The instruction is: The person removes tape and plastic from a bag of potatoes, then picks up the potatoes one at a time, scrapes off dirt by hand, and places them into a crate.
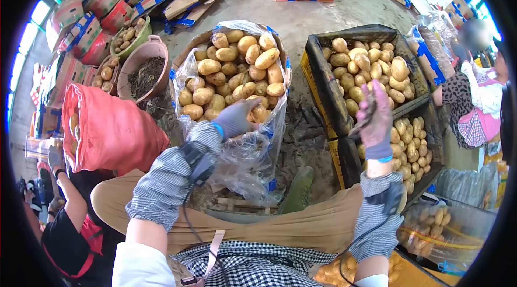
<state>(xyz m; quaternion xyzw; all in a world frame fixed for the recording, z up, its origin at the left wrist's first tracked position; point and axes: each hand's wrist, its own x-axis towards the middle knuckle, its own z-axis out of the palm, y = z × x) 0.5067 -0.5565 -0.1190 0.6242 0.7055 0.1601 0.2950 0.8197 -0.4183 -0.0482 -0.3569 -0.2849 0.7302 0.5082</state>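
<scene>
My left hand [236,119], in a purple-grey glove, reaches over the near rim of a round, plastic-lined carton [285,71] heaped with potatoes [243,91]. Its index finger is stretched out over the nearest potatoes, with no potato visible in its grasp. My right hand [378,125], in a dirt-stained glove, is raised in front of the black-lined crates on the right. A dark brown, narrow piece [366,114] lies against its palm by the thumb; what it is cannot be made out.
Two black-lined crates [318,85] of potatoes stand at the right. On the left are a red sack [110,131], a pink tub [129,74] of dark debris and stacked cartons [89,34]. A person [474,93] sits at the right; another person [70,222] is at the lower left.
</scene>
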